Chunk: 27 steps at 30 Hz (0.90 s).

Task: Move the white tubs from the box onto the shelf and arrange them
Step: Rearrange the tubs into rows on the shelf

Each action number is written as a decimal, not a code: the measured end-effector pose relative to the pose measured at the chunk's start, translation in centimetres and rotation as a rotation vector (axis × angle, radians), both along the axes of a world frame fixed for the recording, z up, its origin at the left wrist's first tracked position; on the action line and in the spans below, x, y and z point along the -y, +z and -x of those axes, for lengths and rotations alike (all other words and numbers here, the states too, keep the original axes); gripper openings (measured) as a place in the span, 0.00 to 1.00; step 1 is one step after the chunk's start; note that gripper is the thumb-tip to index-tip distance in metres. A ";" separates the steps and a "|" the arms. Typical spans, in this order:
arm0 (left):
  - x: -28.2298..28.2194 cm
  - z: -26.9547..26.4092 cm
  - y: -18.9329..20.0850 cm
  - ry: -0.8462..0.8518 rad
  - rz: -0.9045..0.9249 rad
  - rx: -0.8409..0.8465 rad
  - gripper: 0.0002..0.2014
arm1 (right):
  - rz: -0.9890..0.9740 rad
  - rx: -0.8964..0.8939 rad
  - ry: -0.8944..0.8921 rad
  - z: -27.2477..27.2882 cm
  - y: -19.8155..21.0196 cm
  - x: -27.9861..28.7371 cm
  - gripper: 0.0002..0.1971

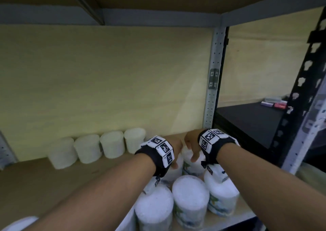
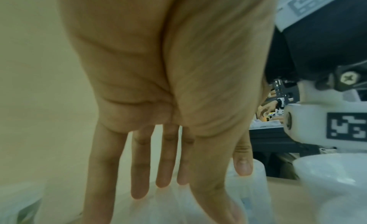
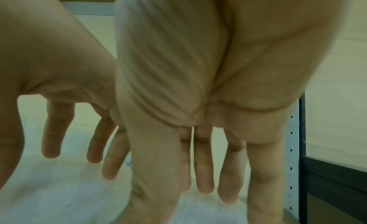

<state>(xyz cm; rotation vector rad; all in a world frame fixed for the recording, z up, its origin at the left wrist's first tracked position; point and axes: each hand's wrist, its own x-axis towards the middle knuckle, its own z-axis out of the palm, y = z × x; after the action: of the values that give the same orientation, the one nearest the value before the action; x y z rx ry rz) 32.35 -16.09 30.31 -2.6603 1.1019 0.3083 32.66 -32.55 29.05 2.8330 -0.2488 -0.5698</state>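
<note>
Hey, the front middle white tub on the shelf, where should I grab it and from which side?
Take the front middle white plastic tub round its upper wall, coming down from above. It stands upright with its lid clear, but neighbouring tubs crowd both sides, so a side approach probably has no room.

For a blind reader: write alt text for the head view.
Both hands, left hand and right hand, reach over white tubs clustered at the front of a wooden shelf. Four more tubs line the back wall.

Bare forearms, black wrist straps (image 1: 155, 157) with white blocks of black square-code markers (image 1: 210, 138).
</note>
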 end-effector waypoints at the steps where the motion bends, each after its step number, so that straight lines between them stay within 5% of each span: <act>1: 0.2 -0.2 -0.7 -0.004 -0.003 -0.002 0.26 | -0.004 0.010 0.002 0.0 -0.6 0.5 0.48; 6: 2.2 -5.4 -8.9 0.011 0.016 -0.028 0.33 | -0.027 -0.006 -0.032 1.1 -1.8 1.8 0.42; 9: 2.2 -4.2 -8.1 0.110 -0.048 -0.072 0.30 | -0.060 0.003 -0.043 3.2 -0.3 1.1 0.39; 11: 2.2 -6.8 -11.1 0.083 0.004 -0.142 0.31 | -0.082 -0.022 -0.026 5.5 1.7 -0.5 0.34; 18: -2.3 5.3 2.9 0.070 0.133 -0.182 0.25 | -0.203 0.044 0.032 9.3 6.0 -3.3 0.28; 27: -10.2 1.9 6.0 0.223 0.258 -0.131 0.18 | -0.473 0.376 0.059 7.4 8.5 -6.2 0.11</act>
<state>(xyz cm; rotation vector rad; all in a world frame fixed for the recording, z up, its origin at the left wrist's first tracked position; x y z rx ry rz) 30.44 -5.91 36.30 -3.0399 0.9365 0.4121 25.22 -26.32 37.57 3.3819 -0.1016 -0.0775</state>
